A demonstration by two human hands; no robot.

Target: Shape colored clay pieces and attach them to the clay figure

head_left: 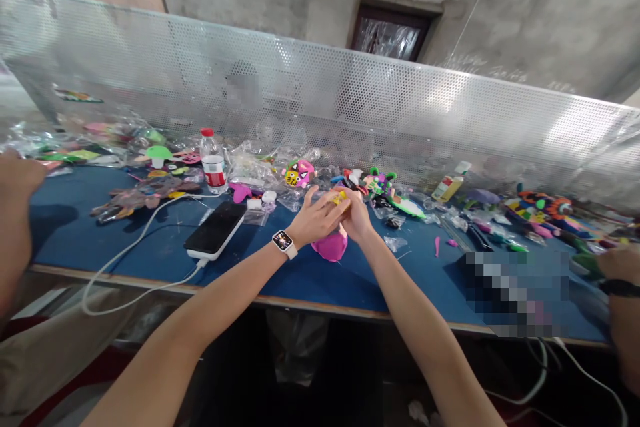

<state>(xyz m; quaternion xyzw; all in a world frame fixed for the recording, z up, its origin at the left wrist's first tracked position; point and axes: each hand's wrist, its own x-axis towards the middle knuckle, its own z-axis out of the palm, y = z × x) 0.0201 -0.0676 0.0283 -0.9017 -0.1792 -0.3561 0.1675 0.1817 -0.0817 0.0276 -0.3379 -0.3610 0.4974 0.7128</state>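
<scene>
Both of my hands meet over the front middle of the blue table (300, 273). Between the fingers shows a small yellow piece (342, 196), partly covered; its kind I cannot make out. My left hand (316, 217), with a watch (283, 241) on its wrist, has its fingers pressed on the piece and its thumb raised. My right hand (356, 215) is curled round it from the other side. Just below the hands is a magenta rounded piece (331, 247), its upper part hidden by them; whether they touch it is unclear.
Left of my hands lie a phone (217, 230) with a white cable (145, 233) and a water bottle (213, 163). Behind are a pink and yellow cat-faced craft (299, 174) and plastic wrappers. A glue bottle (447, 188) stands right. Other people's hands (620, 263) show at both sides.
</scene>
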